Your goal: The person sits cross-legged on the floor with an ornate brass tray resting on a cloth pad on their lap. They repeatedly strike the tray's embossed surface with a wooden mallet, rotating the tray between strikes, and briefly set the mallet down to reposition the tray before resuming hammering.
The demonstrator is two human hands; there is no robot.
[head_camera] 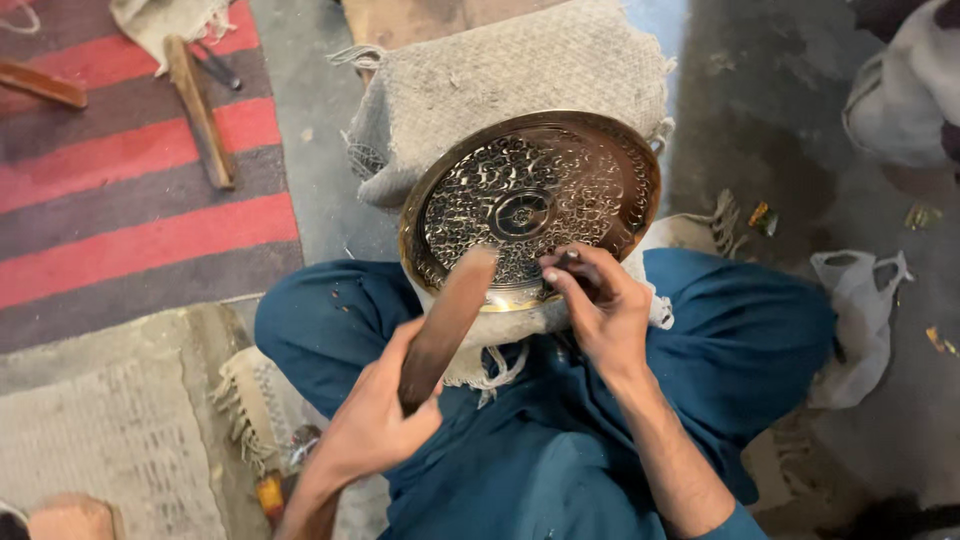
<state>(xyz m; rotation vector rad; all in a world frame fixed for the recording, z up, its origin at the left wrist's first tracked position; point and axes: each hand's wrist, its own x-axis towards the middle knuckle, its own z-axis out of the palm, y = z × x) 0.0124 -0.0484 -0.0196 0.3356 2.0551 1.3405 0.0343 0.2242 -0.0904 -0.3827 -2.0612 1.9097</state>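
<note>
Round engraved brass plate (528, 205) lies just above both hands; left hand (375, 415) grips a brown wooden mallet (445, 325), right hand (598, 305) pinches a thin dark chisel (566, 259).

- To your upper left lies a red and dark striped rug (130, 200), with a long wooden stick (200, 110) resting across its stripes.
- Just beside that stick you can see a small dark metal tool (218, 66) — its kind is too small to tell.
- A second wooden piece (40, 85) lies at the rug's far left edge.
- At your lower left sits a pale woven mat (110, 420) with a fringed edge.
- To your right, a crumpled white plastic bag (860, 300) lies on the grey concrete floor (790, 130).
- Small scraps (762, 217) lie scattered on that floor — near the bag.
</note>
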